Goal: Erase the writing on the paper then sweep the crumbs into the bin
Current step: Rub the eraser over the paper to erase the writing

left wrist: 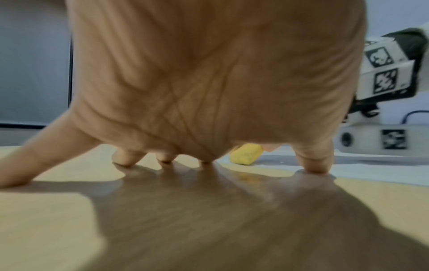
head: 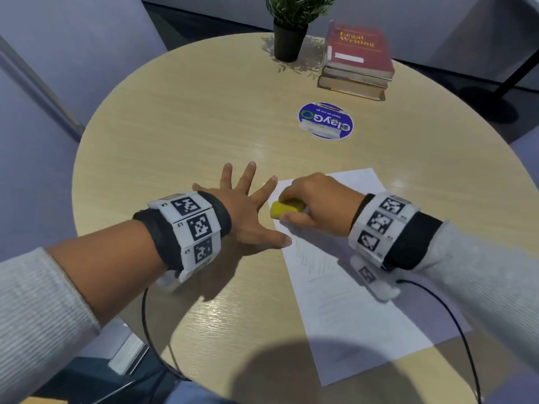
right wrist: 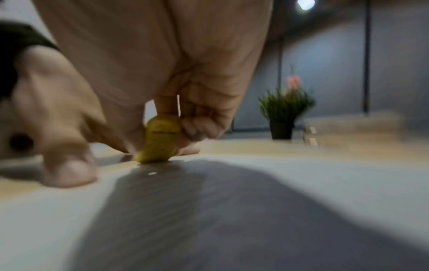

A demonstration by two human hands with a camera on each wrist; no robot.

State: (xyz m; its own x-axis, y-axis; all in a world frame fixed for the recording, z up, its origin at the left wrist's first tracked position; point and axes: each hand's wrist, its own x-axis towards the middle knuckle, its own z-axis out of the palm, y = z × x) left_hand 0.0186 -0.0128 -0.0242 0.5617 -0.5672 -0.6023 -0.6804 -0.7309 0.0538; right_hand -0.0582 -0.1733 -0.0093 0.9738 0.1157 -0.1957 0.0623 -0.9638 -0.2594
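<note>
A white sheet of paper point(head: 344, 293) with faint pencil lines lies on the round wooden table point(head: 180, 135), right of centre. My right hand point(head: 312, 202) grips a yellow eraser point(head: 287, 209) and presses its end onto the paper's near-left part; the eraser point(right wrist: 160, 141) stands on the sheet point(right wrist: 301, 192) in the right wrist view. My left hand point(head: 248, 205) is spread flat, fingers straight, with fingertips point(left wrist: 312, 165) on the table and the paper's left edge. The eraser point(left wrist: 246, 154) shows beyond that hand point(left wrist: 209, 82). No bin is in view.
A potted green plant point(head: 290, 27) and a stack of books point(head: 357, 62) topped by a red one stand at the table's far side. A round blue sticker point(head: 325, 120) lies between them and the paper. Black cables point(head: 455, 322) trail from both wrist bands.
</note>
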